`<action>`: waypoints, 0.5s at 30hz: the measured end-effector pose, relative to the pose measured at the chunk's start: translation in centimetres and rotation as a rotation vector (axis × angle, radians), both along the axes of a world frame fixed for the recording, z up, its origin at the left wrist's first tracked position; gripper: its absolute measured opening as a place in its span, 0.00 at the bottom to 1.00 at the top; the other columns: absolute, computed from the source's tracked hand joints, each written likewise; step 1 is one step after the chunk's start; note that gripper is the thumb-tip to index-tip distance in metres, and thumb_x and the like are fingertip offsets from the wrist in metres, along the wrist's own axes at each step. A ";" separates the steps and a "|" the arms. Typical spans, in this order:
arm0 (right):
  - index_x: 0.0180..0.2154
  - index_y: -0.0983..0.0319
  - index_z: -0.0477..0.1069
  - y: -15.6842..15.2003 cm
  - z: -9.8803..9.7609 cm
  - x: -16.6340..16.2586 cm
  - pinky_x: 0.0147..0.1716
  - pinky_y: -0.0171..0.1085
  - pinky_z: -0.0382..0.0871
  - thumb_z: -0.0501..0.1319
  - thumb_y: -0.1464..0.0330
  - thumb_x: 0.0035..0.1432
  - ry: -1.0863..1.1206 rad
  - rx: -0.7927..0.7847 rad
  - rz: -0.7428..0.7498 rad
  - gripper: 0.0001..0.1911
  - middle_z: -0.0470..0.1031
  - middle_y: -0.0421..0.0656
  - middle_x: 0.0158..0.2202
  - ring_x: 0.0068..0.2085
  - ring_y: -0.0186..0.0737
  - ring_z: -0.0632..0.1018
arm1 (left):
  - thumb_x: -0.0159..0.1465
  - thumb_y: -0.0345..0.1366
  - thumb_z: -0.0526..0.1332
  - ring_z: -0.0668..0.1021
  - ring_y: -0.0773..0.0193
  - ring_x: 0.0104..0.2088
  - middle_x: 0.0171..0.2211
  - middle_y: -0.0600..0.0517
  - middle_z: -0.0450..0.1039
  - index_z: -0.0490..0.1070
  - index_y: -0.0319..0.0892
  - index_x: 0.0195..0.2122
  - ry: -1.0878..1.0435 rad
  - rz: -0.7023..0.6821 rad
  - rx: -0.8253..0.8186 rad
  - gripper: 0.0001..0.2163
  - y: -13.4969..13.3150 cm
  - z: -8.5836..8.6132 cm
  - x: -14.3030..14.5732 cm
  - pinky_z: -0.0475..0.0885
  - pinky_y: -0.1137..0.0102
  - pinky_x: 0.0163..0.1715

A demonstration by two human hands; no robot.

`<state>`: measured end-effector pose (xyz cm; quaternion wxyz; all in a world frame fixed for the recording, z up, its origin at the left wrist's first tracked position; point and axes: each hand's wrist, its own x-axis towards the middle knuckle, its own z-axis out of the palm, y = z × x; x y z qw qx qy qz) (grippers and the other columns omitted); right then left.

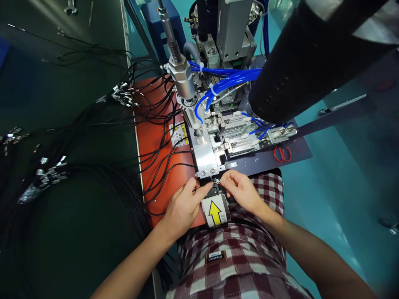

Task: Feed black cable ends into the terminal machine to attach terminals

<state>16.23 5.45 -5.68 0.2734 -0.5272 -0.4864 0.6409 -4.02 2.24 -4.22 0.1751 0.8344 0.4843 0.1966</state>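
At the near end of a silver metal machine block (205, 160), a person's right hand (240, 189) pinches a tiny shiny part (217, 181); the left hand's (182, 207) index finger meets it, perhaps steadying, any grip unclear.

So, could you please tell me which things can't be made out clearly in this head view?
In the head view:
The small part between the left hand and right hand: too small, partly covered by them.
Whatever lies behind the black tube: hidden by it.
The wrench: cut off by the top edge.
Fine print on the warning label: too small.
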 end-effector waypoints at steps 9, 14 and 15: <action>0.29 0.60 0.66 -0.1 1.0 -0.3 0.23 0.33 0.60 0.55 0.68 0.60 -0.217 0.180 0.025 0.07 0.66 0.37 0.22 0.23 0.33 0.67 | 0.65 0.24 0.47 0.73 0.65 0.33 0.33 0.48 0.64 0.72 0.40 0.51 0.072 0.005 0.040 0.19 0.2 0.2 0.3 0.74 0.72 0.31; 0.29 0.61 0.66 0.2 1.0 -0.2 0.23 0.32 0.61 0.55 0.70 0.59 -0.199 0.129 0.038 0.06 0.66 0.36 0.22 0.23 0.32 0.69 | 0.67 0.25 0.46 0.72 0.65 0.29 0.31 0.48 0.65 0.72 0.39 0.51 0.134 -0.015 0.101 0.18 0.1 0.3 0.3 0.71 0.71 0.28; 0.28 0.61 0.66 0.2 1.1 -0.2 0.24 0.32 0.60 0.55 0.71 0.58 -0.237 0.169 0.038 0.06 0.67 0.36 0.22 0.23 0.32 0.69 | 0.67 0.25 0.46 0.71 0.64 0.29 0.31 0.48 0.65 0.72 0.38 0.51 0.142 -0.022 0.114 0.18 0.1 0.3 0.3 0.71 0.71 0.28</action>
